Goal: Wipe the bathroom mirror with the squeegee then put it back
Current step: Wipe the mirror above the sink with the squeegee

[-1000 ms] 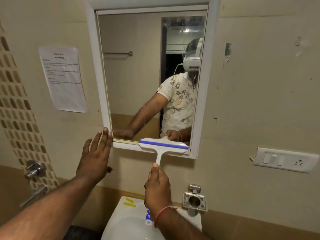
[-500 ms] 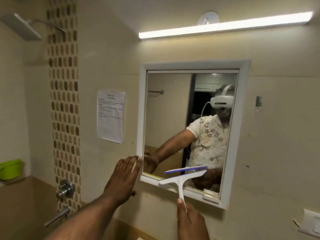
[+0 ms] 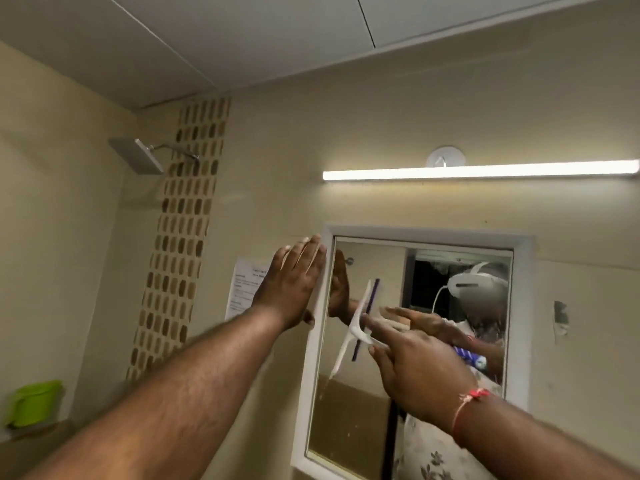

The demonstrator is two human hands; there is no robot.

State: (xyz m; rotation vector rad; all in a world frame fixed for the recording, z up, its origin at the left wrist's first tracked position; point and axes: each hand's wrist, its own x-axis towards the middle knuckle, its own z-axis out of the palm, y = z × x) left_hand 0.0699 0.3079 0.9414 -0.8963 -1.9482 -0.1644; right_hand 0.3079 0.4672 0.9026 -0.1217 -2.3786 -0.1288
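The white-framed bathroom mirror (image 3: 377,403) hangs on the beige wall, low and right in the head view. My right hand (image 3: 415,368) grips the handle of the white squeegee (image 3: 356,327). Its blue-edged blade stands almost upright against the glass near the mirror's upper left. My left hand (image 3: 294,282) lies flat and open on the left side of the mirror frame near its top corner. The glass reflects both hands, the squeegee and the person's patterned shirt.
A lit tube light (image 3: 478,173) runs along the wall above the mirror. A paper notice (image 3: 244,289) hangs left of the frame, partly behind my left hand. A shower head (image 3: 138,161) and a mosaic tile strip (image 3: 180,237) are further left. A green tub (image 3: 33,403) sits low left.
The squeegee rose from the mirror's bottom edge to its upper left and its blade turned from level to nearly upright. My left hand slid up the frame. The view tilted upward.
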